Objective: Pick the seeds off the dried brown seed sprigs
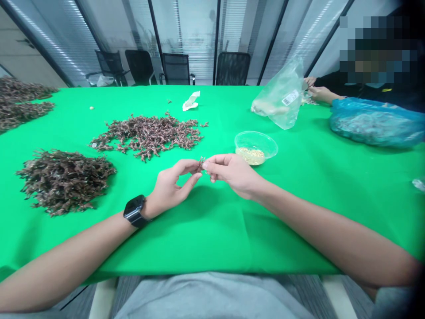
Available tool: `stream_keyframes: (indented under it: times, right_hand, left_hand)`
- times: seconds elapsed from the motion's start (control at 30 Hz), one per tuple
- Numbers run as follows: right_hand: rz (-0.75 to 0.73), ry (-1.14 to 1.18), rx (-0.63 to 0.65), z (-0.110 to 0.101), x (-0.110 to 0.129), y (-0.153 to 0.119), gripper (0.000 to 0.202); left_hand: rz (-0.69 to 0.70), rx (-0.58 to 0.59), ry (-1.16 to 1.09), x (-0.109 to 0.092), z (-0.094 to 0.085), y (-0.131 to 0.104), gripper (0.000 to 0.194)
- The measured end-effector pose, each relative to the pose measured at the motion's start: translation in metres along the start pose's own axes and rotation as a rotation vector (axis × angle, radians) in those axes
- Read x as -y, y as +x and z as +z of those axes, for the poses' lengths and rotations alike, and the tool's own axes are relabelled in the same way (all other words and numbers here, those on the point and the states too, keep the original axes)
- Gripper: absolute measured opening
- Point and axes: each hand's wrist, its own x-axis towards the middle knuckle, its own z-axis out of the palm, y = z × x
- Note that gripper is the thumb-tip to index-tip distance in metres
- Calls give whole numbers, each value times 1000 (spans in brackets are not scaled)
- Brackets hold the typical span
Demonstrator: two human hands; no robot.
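Note:
My left hand [175,184], with a black watch [134,210] on its wrist, pinches a small brown knobbly piece [200,165] between thumb and forefinger. My right hand [232,172] meets it from the other side, its thumb and fingertips closed at the edge of the same piece. Whether the right fingers also hold some tiny bit is hidden. Just behind my right hand stands a clear round plastic bowl [270,148] with small pale golden bits in it. A spread pile of similar brown pieces [156,133] lies beyond my left hand, and a taller heap [66,179] is to its left.
More brown pieces [23,97] lie at the far left of the green tablecloth [206,248]. A crumpled white paper [191,102] is at the back. On the right are a clear bag [282,97], a full blue bag [375,124] and a co-worker's hands [320,93].

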Motion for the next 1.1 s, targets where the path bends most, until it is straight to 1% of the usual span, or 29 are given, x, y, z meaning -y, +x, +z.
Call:
stream_keyframes:
  times: [0.07,0.17,0.27,0.43,0.5,0.63,0.73,0.9,1.0,1.03,1.1]
  right_hand:
    - [-10,20,16,-1,0,0,29]
    - [-71,11,6,-1,-1,1,33]
    - [-139,-36,-35,1,-2,0,35]
    - [-259,-83,-103,4,-5,-1,32]
    - [-343,-161,-136,5,-6,-3,27]
    - [-551,-460,-188,3,-5,-8,16]
    - [-641,-580,-162,1,-6,-9,16]
    - [-748,-700,-97,-5,-10,-7,15]
    - [-770,-707,-74,-4,-9,-7,15]
    - [-743,-683,-77,-2,-8,-8,15]
    - [-633,-585,-93,3,-5,-10,16]
  left_hand:
    - [-31,1,-44,-2,0,0,27]
    - [-94,1,-137,-5,0,0,26]
    - [-141,11,-248,-8,1,0,25]
    - [-217,21,-407,-9,3,0,27]
    - [-237,19,-445,-9,4,0,27]
    - [-250,16,-510,-9,5,0,28]
    - [-249,11,-532,-8,6,-1,28]
    - [-233,20,-479,-10,5,-2,29]
    - [-209,28,-451,-11,4,-2,26]
    - [-198,25,-430,-11,4,-2,26]
    - [-167,12,-357,-8,3,-2,25]
